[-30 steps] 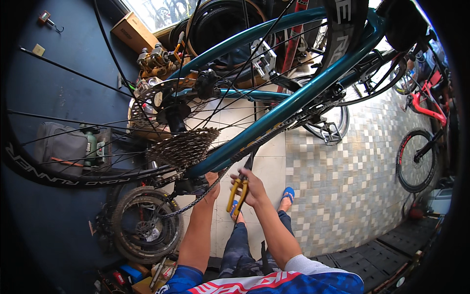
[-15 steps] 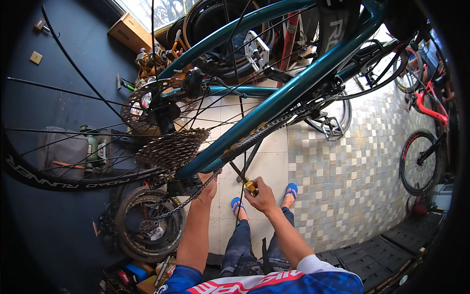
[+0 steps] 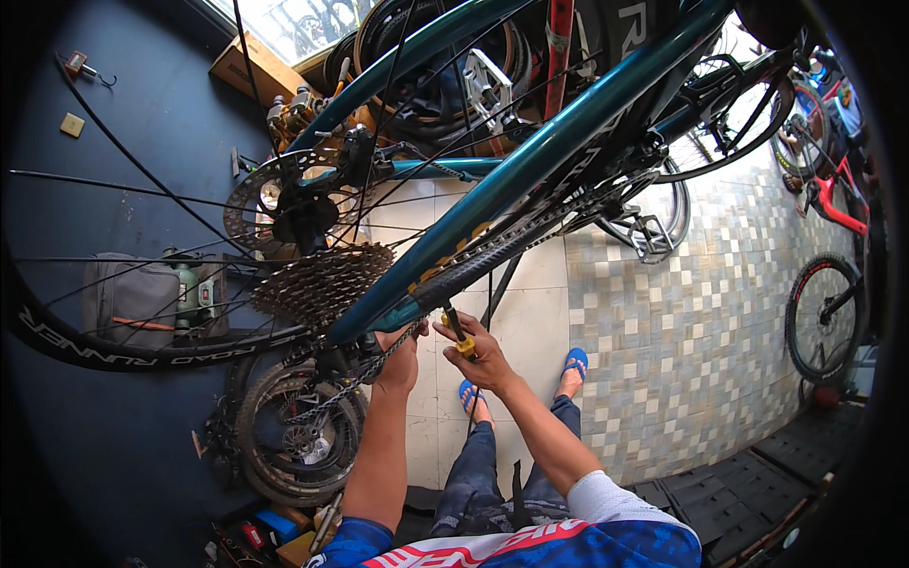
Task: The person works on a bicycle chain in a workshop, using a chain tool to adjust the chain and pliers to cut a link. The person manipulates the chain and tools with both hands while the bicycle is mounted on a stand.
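Note:
The rear end of a teal bicycle frame [image 3: 530, 185] spans the view, with a stack of cassette sprockets [image 3: 322, 293] and a disc brake rotor [image 3: 248, 204] on its rear wheel. Below the frame's tip, my left hand [image 3: 398, 364] is closed beside the chain [image 3: 365, 379] and the dark rear derailleur [image 3: 336, 364]. Its fingertips are partly hidden there, so what they grip does not show. My right hand [image 3: 485, 364] is wrapped round a screwdriver [image 3: 464, 343] with a yellow handle and dark shaft; its thumb and forefinger reach close to my left hand.
The rear tyre [image 3: 142, 358] curves at left. A knobbly wheel [image 3: 260, 454] leans below it. A grey bag [image 3: 133, 295] lies by the dark wall. A red bicycle [image 3: 833, 204] stands at right on the tiled floor [image 3: 677, 350]. Tools and boxes [image 3: 284, 530] lie at lower left.
My right hand has moved left and slightly up with the screwdriver, close to my left hand. My left hand stays near the derailleur. The whole view has shifted a little.

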The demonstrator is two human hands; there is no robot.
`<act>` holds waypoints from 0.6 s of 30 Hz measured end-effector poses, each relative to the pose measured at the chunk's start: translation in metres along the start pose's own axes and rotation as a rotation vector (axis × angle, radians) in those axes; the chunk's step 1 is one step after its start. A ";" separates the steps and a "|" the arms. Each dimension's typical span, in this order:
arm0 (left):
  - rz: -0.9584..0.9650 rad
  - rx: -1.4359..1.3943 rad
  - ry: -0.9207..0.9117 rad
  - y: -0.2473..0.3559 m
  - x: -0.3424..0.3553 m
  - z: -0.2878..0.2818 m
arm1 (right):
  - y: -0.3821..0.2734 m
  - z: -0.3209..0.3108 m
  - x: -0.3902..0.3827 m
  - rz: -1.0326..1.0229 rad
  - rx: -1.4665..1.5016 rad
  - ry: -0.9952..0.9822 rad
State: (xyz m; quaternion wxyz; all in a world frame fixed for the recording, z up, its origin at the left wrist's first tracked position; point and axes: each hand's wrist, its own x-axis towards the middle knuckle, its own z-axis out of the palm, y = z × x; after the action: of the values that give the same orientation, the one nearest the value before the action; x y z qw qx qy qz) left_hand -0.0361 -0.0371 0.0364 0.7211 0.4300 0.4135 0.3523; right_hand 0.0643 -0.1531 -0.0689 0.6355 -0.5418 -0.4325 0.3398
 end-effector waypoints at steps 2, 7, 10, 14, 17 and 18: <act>0.012 0.018 -0.001 0.001 -0.001 -0.001 | 0.002 0.006 0.002 -0.007 -0.027 0.006; 0.047 0.052 -0.013 0.003 -0.003 0.000 | 0.011 0.020 0.007 0.016 0.070 0.049; 0.062 0.085 0.000 0.004 -0.005 0.002 | 0.014 0.028 0.007 0.016 0.102 0.062; 0.102 0.068 -0.027 0.005 -0.007 0.004 | 0.013 0.035 0.012 -0.024 0.129 0.109; 0.108 0.095 0.001 0.004 -0.006 0.005 | 0.010 0.035 0.020 -0.030 0.074 0.113; 0.108 0.103 0.012 0.004 -0.006 0.005 | 0.009 0.035 0.022 -0.034 0.065 0.099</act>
State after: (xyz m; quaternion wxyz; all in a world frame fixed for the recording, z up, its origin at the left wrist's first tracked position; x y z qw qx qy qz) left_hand -0.0346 -0.0425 0.0433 0.6755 0.4861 0.4116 0.3715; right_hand 0.0417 -0.1177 -0.0722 0.6792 -0.5296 -0.3984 0.3156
